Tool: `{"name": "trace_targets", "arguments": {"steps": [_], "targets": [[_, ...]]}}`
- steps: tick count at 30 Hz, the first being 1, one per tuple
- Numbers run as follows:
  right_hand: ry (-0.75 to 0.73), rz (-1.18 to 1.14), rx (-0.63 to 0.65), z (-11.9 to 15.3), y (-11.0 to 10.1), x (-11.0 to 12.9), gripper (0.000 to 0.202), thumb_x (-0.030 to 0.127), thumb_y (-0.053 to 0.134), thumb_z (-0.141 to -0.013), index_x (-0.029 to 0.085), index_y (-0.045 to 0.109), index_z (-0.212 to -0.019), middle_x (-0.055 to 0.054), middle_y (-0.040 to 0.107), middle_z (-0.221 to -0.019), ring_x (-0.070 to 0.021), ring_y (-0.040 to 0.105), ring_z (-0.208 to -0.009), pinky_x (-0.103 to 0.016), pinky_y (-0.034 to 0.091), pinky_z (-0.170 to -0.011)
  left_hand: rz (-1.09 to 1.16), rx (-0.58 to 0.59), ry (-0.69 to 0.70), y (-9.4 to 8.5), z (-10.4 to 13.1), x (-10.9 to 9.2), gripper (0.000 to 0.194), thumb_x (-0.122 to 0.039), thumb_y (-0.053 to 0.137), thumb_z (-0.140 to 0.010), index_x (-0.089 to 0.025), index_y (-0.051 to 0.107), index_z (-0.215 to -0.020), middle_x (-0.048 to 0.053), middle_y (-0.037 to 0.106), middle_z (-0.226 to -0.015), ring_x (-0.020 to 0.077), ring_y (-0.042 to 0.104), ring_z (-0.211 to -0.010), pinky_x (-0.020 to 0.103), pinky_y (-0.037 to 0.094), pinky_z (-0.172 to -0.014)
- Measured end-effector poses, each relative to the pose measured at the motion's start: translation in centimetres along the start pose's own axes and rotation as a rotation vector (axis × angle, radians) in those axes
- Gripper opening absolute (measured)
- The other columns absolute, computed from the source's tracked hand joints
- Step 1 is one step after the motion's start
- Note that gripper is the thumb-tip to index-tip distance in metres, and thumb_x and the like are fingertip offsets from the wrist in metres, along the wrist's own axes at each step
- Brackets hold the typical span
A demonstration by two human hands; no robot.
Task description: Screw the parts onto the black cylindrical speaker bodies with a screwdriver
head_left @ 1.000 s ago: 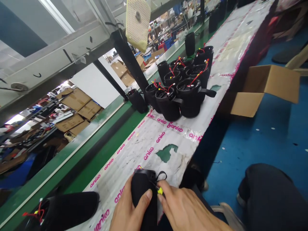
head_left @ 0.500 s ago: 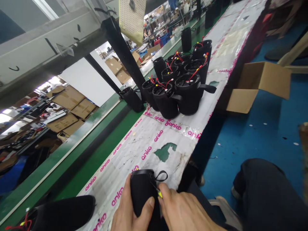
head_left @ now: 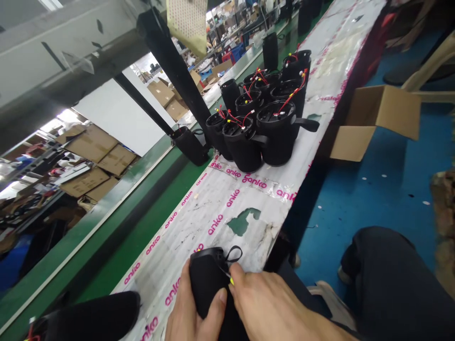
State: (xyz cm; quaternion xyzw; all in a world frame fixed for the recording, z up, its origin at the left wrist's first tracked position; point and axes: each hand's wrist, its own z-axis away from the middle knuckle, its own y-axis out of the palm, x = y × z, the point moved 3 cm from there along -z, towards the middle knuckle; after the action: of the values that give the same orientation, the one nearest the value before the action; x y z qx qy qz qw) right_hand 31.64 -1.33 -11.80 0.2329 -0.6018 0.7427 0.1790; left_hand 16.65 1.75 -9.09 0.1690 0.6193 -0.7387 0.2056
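Observation:
A black fabric-covered cylindrical speaker housing (head_left: 209,282) lies tilted at the bottom middle, a small strap loop (head_left: 234,253) sticking out from its rim. My left hand (head_left: 194,308) wraps round its left side, the thumb laid across the front. Against its right edge, my right hand (head_left: 263,298) is closed on a thin tool with a yellow handle (head_left: 232,281), most of it hidden by the fingers. The tool's slim metal shaft points at the housing near the foot of the loop. At lower left another black housing (head_left: 95,310) lies on its side, red wires at its end.
Several upright black housings (head_left: 241,147) with red wires stand farther along the white, anko-printed bench covering (head_left: 202,208). Left of it runs a green conveyor belt (head_left: 142,201), with a housing (head_left: 190,146) beside a dark post. An open cardboard box (head_left: 355,142) is at right.
The view has shifted slightly. The held housing and both hands sit a little farther left and up, and the right hand has turned a little against the housing's edge.

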Motion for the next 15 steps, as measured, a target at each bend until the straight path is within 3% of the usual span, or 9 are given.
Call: {"name": "trace_targets", "arguments": {"steps": [3, 8, 12, 15], "targets": [[-0.039, -0.129, -0.079, 0.7, -0.2, -0.3, 0.023, 0.013, 0.042, -0.095, 0.014, 0.057, -0.112, -0.007, 0.073, -0.076, -0.0269, 0.073, -0.066, -0.032, 0.037, -0.051, 0.063, 0.014, 0.021, -0.1, 0.0, 0.1, 0.080, -0.057, 0.057, -0.082, -0.018, 0.036, -0.148, 0.014, 0.053, -0.145, 0.0348, 0.049, -0.135, 0.052, 0.037, -0.114], [-0.065, -0.368, -0.356, 2.4, -1.3, -1.6, 0.026, 0.023, 0.033, -0.101, 0.020, 0.053, -0.117, -0.003, 0.073, -0.082, -0.0223, 0.072, -0.068, -0.029, 0.040, -0.057, 0.126, 0.043, -0.023, -0.2, -0.1, 0.7, 0.077, -0.059, 0.052, -0.085, -0.017, 0.033, -0.148, 0.014, 0.050, -0.147, 0.0331, 0.045, -0.138, 0.052, 0.035, -0.116], [-0.080, -0.349, -0.334, 2.9, -1.3, -2.1, 0.023, 0.024, 0.037, -0.101, 0.022, 0.056, -0.114, -0.001, 0.073, -0.078, -0.0216, 0.071, -0.068, -0.028, 0.043, -0.060, 0.155, 0.046, 0.017, -0.7, 0.2, 0.3, 0.081, -0.060, 0.054, -0.082, -0.015, 0.034, -0.147, 0.014, 0.049, -0.148, 0.0324, 0.043, -0.139, 0.050, 0.032, -0.118], [-0.114, -0.348, -0.385, 2.8, -1.1, -2.2, 0.026, 0.029, 0.038, -0.101, 0.021, 0.054, -0.121, -0.002, 0.074, -0.085, -0.0225, 0.073, -0.074, -0.029, 0.048, -0.064, -0.025, -0.038, 0.090, -1.6, 0.7, -1.1, 0.085, -0.055, 0.058, -0.078, -0.017, 0.030, -0.149, 0.014, 0.048, -0.149, 0.0330, 0.048, -0.135, 0.052, 0.038, -0.113]]}}
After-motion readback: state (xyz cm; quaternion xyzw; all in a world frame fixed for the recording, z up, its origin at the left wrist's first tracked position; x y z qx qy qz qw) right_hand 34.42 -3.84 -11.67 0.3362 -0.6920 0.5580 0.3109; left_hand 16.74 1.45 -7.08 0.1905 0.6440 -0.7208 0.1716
